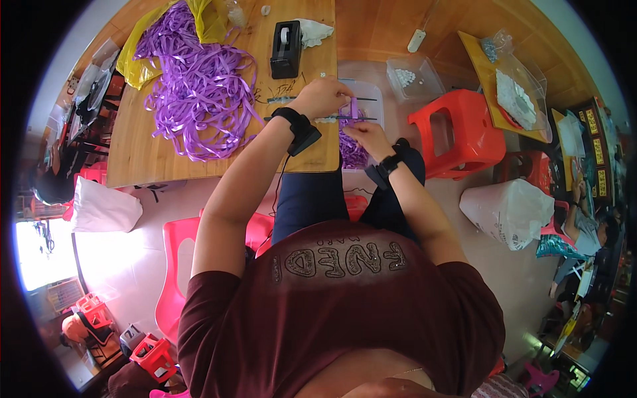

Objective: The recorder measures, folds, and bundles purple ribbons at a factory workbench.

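A short purple ribbon (354,108) stretches between my hands, just past the table's right edge. My left hand (320,98) pinches its far end, and my right hand (370,138) pinches nearer its close end; the fingertips are small and partly hidden. Two thin dark rods (366,119) reach out from the table over the edge, and the ribbon lies across them. Below, a pale plastic bin (375,99) contains more purple ribbon (353,151). A large tangled heap of purple ribbon (199,86) spreads over the wooden table (279,149), partly in a yellow bag (136,63).
A black tape dispenser (286,53) stands on the table beyond my left hand. To the right are a red stool (464,132), a clear box with white pieces (417,76) and a white sack (507,211). Another white sack (106,205) sits at left.
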